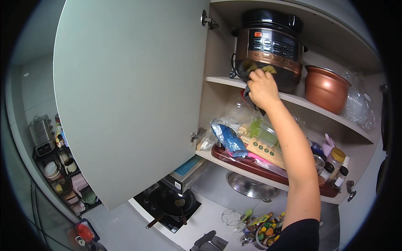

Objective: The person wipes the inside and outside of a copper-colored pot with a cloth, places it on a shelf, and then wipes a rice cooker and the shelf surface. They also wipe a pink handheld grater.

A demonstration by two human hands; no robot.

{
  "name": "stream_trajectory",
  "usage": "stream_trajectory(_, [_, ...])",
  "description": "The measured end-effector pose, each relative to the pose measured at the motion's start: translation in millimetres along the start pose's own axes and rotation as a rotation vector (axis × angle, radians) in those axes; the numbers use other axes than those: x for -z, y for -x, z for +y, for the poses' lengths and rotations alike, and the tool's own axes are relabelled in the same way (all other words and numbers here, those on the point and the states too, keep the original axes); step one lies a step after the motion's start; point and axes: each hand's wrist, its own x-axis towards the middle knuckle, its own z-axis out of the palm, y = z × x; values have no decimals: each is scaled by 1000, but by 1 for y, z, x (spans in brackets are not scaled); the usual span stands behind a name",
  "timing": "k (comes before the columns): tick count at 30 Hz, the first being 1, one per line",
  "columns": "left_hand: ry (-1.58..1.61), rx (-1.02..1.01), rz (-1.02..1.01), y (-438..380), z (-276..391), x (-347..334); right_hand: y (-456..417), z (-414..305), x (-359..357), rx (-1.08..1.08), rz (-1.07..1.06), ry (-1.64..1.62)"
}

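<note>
My right hand [263, 88] reaches up to the upper cabinet shelf [224, 81] with its fingers closed on a dark grey cloth [248, 94]. The cloth has a yellowish patch and is partly blurred. It lies against the lower front of a brown and black electric pressure cooker [267, 47], whose control panel faces me. A copper-coloured inner pot [326, 89] stands to the right of the cooker. At the cooker's left hangs a black power cord with its plug [232, 74]. My left hand is out of view.
An open cabinet door [132, 94] fills the left. The lower shelf holds a blue foil bag [228, 138], a dark red tray [251, 166] and several jars [336, 157]. Below are a wok [177, 202] on the gas hob [147, 200], a steel lid [251, 185] and several seasoning bottles [267, 233].
</note>
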Motion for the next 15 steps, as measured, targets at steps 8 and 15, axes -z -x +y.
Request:
stream_trajectory(8, [20, 16, 2, 5, 4, 0, 27, 2, -2, -47, -12, -111])
stream_trajectory(15, [29, 2, -9, 1, 5, 2, 91, 41, 10, -194, 117, -182])
